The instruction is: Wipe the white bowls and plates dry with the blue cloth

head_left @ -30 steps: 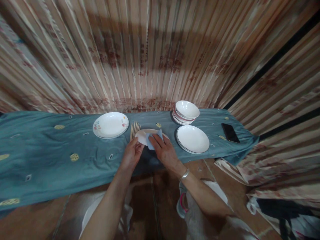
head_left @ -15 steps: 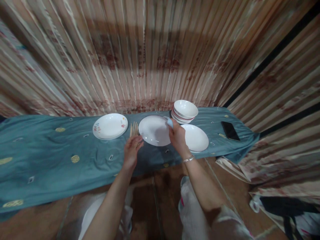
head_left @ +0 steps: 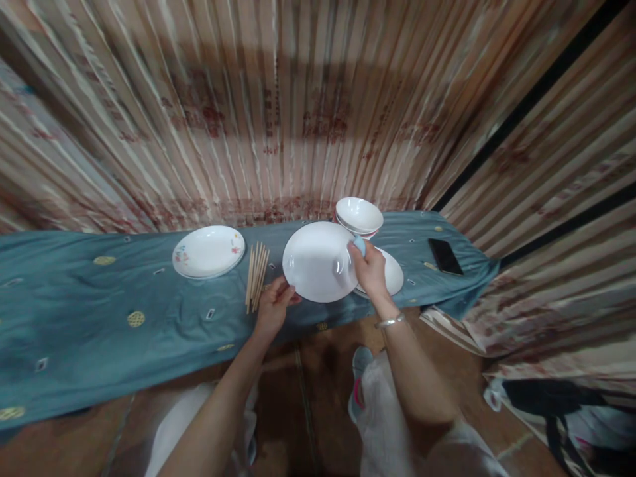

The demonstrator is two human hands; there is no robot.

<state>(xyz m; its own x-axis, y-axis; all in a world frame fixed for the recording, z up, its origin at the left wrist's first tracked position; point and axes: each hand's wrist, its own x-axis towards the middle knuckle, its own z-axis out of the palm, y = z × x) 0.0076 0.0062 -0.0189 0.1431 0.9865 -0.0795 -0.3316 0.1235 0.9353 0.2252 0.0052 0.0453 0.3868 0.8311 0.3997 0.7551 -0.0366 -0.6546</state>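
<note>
A white oval-looking plate (head_left: 318, 265) with a thin dark rim is lifted above the table, tilted toward me. At its lower left edge, my left hand (head_left: 275, 305) grips the rim with bent fingers. My right hand (head_left: 370, 268) is closed at the plate's right rim, around a small light blue piece (head_left: 359, 246), like a sponge or cloth, pressed at the edge. Several wooden chopsticks (head_left: 256, 275) lie just left of the plate. Partly behind my right hand rests another white plate (head_left: 392, 273).
Stacked white bowls (head_left: 359, 214) stand behind the held plate. To the left are stacked plates with flower prints (head_left: 209, 252). A black phone (head_left: 446, 257) lies at the right on the blue-green tablecloth (head_left: 149, 344). Patterned curtains (head_left: 308, 119) hang behind the table.
The held plate has come nearer to me and a little right, with both hands moving along. My left hand has moved off the chopsticks' lower ends, which now show. The view has shifted slightly.
</note>
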